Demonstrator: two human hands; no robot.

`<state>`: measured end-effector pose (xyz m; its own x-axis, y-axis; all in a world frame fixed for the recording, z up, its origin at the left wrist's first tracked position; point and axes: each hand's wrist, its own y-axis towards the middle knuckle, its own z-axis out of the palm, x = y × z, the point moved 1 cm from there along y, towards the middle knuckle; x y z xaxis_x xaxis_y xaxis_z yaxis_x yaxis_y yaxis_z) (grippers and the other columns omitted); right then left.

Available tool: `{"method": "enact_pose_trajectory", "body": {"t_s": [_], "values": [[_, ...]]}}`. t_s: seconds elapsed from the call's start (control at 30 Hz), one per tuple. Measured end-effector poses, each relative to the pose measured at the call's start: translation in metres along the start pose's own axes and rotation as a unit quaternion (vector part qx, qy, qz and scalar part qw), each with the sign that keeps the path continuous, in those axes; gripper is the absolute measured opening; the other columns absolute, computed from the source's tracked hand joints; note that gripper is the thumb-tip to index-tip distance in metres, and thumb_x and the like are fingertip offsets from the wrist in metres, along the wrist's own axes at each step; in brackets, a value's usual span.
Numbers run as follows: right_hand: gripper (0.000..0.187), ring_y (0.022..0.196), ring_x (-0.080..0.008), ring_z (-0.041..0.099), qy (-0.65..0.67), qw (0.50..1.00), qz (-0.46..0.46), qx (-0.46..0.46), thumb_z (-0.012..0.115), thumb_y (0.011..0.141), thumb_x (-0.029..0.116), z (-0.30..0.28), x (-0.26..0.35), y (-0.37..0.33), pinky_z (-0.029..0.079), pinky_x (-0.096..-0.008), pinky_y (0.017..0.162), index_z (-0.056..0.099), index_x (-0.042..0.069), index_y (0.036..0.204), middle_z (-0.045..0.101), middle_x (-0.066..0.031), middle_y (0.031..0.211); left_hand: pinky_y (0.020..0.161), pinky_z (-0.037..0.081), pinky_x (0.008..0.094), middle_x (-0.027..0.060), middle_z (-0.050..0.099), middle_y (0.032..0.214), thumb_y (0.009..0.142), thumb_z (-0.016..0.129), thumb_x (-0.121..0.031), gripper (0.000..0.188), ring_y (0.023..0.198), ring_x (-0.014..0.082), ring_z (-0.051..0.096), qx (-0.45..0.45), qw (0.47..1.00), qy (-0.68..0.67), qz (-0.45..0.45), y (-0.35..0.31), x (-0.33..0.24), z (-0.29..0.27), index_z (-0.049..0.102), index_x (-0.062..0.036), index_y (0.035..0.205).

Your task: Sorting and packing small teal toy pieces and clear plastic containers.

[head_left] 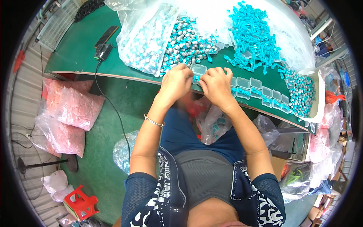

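Note:
Both hands meet at the front edge of a green table (pixel 79 49). My left hand (pixel 176 81) and my right hand (pixel 216 84) together pinch a small clear plastic box (pixel 199 70) with something turquoise inside it. A silver bangle (pixel 153 121) sits on my left wrist. Just behind the hands lies a heap of small grey and turquoise pieces (pixel 189 43). Farther back right is a pile of turquoise cords (pixel 252 36). A row of small clear boxes (pixel 261 90) with turquoise contents runs along the table edge to the right of my right hand.
A clear bag of grey-turquoise pieces (pixel 145 39) lies on the table's left part, by a black device with a cable (pixel 103 51). A white tray (pixel 319 100) of the same pieces stands far right. Pink-filled bags (pixel 70 113) and a red stool (pixel 80 203) are on the floor.

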<state>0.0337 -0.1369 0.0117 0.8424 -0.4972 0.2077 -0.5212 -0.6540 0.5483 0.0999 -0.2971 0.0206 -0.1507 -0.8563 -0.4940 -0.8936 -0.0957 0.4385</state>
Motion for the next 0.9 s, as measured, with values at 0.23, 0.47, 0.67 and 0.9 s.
{"method": "enact_pose_trajectory", "body": {"t_s": [0.23,0.47,0.67,0.9], "values": [[0.007,0.093,-0.0213,0.056,0.052,0.998,0.023,-0.032,0.069,0.077,0.016,-0.015,-0.006,-0.009,0.031,-0.0495,0.093,0.068,0.014,0.083,0.062,-0.0009,0.088,0.068,0.051,0.043,0.0111,0.061,0.086,0.076,0.067,-0.007,0.014,0.081,0.033,0.063,-0.068,0.994,0.08,0.028,0.051,-0.004,0.011,0.069,-0.0082,0.089],[0.005,0.086,-0.0204,0.059,0.091,0.994,0.044,-0.042,0.067,0.078,0.011,-0.044,-0.03,-0.027,0.034,-0.0427,0.089,0.067,0.012,0.083,0.063,-0.0006,0.082,0.07,0.052,0.0448,0.0127,0.063,0.088,0.077,0.069,-0.017,0.013,0.082,0.0339,0.064,-0.042,0.986,0.161,0.007,0.102,-0.003,0.046,0.07,-0.0091,0.087],[0.005,0.084,-0.0214,0.06,0.06,0.992,0.076,-0.083,0.067,0.078,0.01,-0.091,-0.066,-0.053,0.036,-0.0381,0.086,0.067,0.011,0.083,0.065,-0.0017,0.084,0.073,0.052,0.047,0.0141,0.064,0.091,0.08,0.064,-0.021,0.014,0.083,0.0355,0.065,0.027,0.982,0.184,-0.021,0.115,0.005,0.064,0.069,-0.0084,0.085],[0.007,0.076,-0.0263,0.062,0.105,0.967,0.217,-0.085,0.066,0.08,0.008,-0.129,-0.131,-0.081,0.047,-0.0379,0.07,0.067,0.006,0.086,0.065,-0.008,0.081,0.06,0.048,0.0349,0.0103,0.065,0.073,0.08,0.065,-0.017,0.016,0.065,0.0215,0.062,-0.05,0.996,-0.059,-0.049,0.108,0.011,0.044,0.066,-0.0009,0.084]]}}
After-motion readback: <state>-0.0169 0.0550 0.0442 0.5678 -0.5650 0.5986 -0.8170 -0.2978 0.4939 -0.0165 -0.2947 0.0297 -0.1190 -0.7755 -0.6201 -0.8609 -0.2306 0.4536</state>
